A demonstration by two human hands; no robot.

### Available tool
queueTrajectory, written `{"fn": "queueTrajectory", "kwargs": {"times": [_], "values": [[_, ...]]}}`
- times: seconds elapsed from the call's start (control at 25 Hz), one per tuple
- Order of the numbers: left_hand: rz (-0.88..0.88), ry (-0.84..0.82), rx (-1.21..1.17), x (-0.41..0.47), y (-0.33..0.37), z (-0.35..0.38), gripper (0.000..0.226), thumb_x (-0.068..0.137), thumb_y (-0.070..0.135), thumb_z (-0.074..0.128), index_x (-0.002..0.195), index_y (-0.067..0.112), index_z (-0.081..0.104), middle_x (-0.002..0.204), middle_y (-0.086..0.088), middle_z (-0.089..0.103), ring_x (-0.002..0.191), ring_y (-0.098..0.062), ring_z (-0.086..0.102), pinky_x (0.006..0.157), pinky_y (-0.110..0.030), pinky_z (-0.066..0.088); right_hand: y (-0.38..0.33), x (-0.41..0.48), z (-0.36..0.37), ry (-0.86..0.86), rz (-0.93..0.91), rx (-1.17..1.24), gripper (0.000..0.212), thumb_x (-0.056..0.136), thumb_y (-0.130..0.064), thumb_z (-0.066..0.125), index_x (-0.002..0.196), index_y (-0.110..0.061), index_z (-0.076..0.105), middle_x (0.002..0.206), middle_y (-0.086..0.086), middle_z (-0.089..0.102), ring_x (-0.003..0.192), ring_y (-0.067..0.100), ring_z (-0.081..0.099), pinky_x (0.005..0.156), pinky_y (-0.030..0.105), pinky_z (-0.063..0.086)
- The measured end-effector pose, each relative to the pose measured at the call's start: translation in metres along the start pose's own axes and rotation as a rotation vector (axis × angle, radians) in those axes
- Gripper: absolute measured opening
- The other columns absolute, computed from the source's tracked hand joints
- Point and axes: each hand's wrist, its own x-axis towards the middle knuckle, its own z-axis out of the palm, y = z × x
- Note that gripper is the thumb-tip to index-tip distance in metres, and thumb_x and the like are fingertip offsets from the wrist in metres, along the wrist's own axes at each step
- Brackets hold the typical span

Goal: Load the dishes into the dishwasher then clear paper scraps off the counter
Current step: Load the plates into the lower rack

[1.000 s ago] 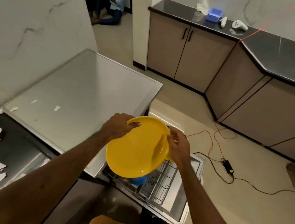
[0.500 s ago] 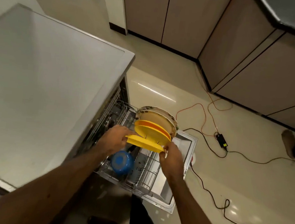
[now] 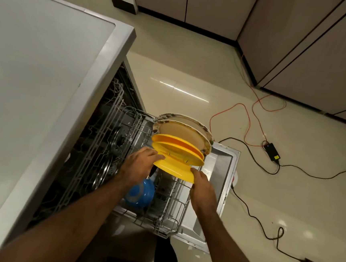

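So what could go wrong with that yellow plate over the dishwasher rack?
The yellow plate, held only at its rim by the left hand and right hand, could slip or miss its slot in the rack and knock the racked plates right behind it.
A black cable lies on the floor beside the open door; a step back might snag it.

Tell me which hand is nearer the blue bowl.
Left: the left hand holds the yellow plate just above the blue bowl; the right hand holds it farther right.
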Motion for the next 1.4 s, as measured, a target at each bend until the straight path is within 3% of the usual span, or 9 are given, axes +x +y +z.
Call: {"fn": "queueTrajectory", "kwargs": {"times": [0.36, 0.52, 0.72, 0.92, 1.08, 1.24, 1.4], "values": [[-0.019, -0.053, -0.071, 0.053, -0.022, 0.035, 0.068, 0.093, -0.013, 0.051, 0.145, 0.030, 0.056, 0.144, 0.004, 0.058, 0.129, -0.016, 0.052, 0.103, -0.032, 0.050, 0.016, 0.050, 0.021, -0.031, 0.030, 0.011, 0.063, 0.098, 0.004, 0.051, 0.151, -0.030, 0.045, 0.140, 0.008, 0.062, 0.111, 0.028, 0.066, 0.088, 0.041, 0.056], [-0.037, -0.047, -0.057, 0.069, -0.022, 0.039, 0.071, 0.093, -0.013, 0.050, 0.149, 0.030, 0.051, 0.149, 0.004, 0.054, 0.134, -0.017, 0.050, 0.105, -0.033, 0.047, 0.027, 0.067, 0.020, -0.016, 0.072, 0.065, 0.061, 0.099, 0.003, 0.053, 0.149, -0.031, 0.048, 0.133, 0.005, 0.065, 0.100, 0.019, 0.063, 0.079, 0.029, 0.050], [-0.037, -0.021, 0.030, 0.086, -0.014, 0.029, 0.055, 0.102, 0.007, 0.048, 0.149, 0.035, 0.049, 0.146, 0.005, 0.057, 0.128, -0.020, 0.056, 0.100, -0.040, 0.052, 0.037, 0.086, 0.007, -0.082, 0.081, 0.020, 0.054, 0.101, -0.003, 0.055, 0.148, -0.030, 0.048, 0.108, 0.003, 0.066, 0.085, 0.014, 0.059, 0.070, 0.026, 0.044], [-0.048, -0.063, 0.069, 0.094, -0.022, 0.030, 0.043, 0.101, 0.015, 0.051, 0.139, 0.034, 0.057, 0.127, 0.004, 0.066, 0.104, -0.018, 0.065, 0.082, -0.033, 0.054, 0.039, 0.091, 0.007, -0.137, 0.092, 0.033, 0.042, 0.105, -0.010, 0.056, 0.144, -0.026, 0.052, 0.100, 0.001, 0.064, 0.082, 0.014, 0.062, 0.071, 0.026, 0.051], [-0.082, -0.130, -0.015, 0.096, -0.030, 0.037, 0.034, 0.102, 0.013, 0.053, 0.132, 0.027, 0.061, 0.124, 0.002, 0.065, 0.100, -0.013, 0.063, 0.086, -0.034, 0.059, 0.037, 0.087, 0.012, -0.097, 0.113, 0.087, 0.039, 0.104, -0.005, 0.053, 0.140, -0.022, 0.054, 0.100, 0.000, 0.062, 0.081, 0.012, 0.059, 0.066, 0.022, 0.044], [-0.036, -0.088, 0.003, 0.096, -0.031, 0.037, 0.036, 0.100, 0.009, 0.057, 0.133, 0.023, 0.061, 0.123, 0.001, 0.065, 0.100, -0.014, 0.064, 0.087, -0.033, 0.060, 0.037, 0.081, 0.012, -0.065, 0.105, 0.091, 0.037, 0.104, -0.005, 0.053, 0.137, -0.021, 0.056, 0.100, 0.000, 0.061, 0.078, 0.009, 0.055, 0.063, 0.013, 0.037], [0.034, 0.004, 0.016, 0.091, -0.033, 0.037, 0.041, 0.099, 0.008, 0.061, 0.138, 0.022, 0.060, 0.126, 0.000, 0.067, 0.104, -0.016, 0.065, 0.090, -0.031, 0.058, 0.038, 0.079, 0.009, -0.043, 0.091, 0.108, 0.039, 0.104, -0.003, 0.052, 0.139, -0.020, 0.057, 0.101, 0.001, 0.060, 0.083, 0.015, 0.056, 0.071, 0.023, 0.042]]}}
